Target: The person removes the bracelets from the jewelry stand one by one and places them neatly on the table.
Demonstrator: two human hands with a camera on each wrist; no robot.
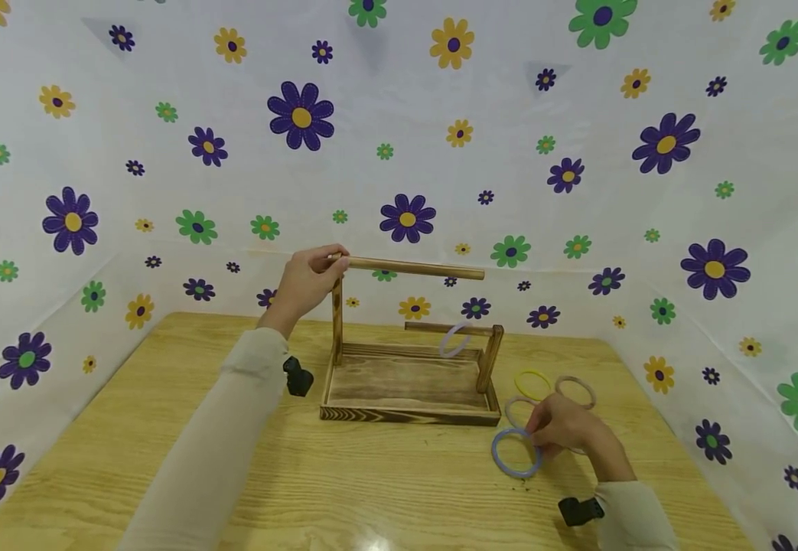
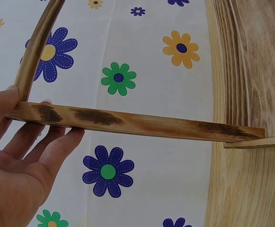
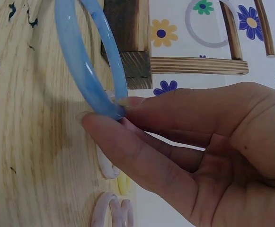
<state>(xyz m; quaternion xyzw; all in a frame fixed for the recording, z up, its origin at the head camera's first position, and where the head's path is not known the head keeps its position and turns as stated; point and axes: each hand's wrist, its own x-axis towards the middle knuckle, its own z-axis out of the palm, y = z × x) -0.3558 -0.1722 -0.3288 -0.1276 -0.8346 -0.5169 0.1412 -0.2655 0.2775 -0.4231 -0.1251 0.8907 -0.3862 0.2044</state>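
Observation:
A wooden stand (image 1: pixel 409 415) with a tray base and two posts, each bearing a horizontal rod, stands on the table. My left hand (image 1: pixel 305 283) grips the top of its taller left post (image 2: pixel 142 124), thumb by the upper rod (image 1: pixel 415 268). From the lower rod (image 1: pixel 433 327) hangs a pale lilac bangle (image 1: pixel 445 342). To the right of the stand, my right hand (image 1: pixel 567 425) pinches a blue bangle (image 3: pixel 87 71) between thumb and fingers. In the right wrist view the blue bangle is tilted above the tabletop.
Beside my right hand lie a yellow bangle (image 1: pixel 532 373), a brownish bangle (image 1: pixel 590 389) and a pinkish bangle (image 1: pixel 511 413), with another partly hidden beneath the hand. Small dark specks mark the wooden table (image 1: pixel 399 490). Flower-printed white cloth (image 1: pixel 385 184) walls the back and sides.

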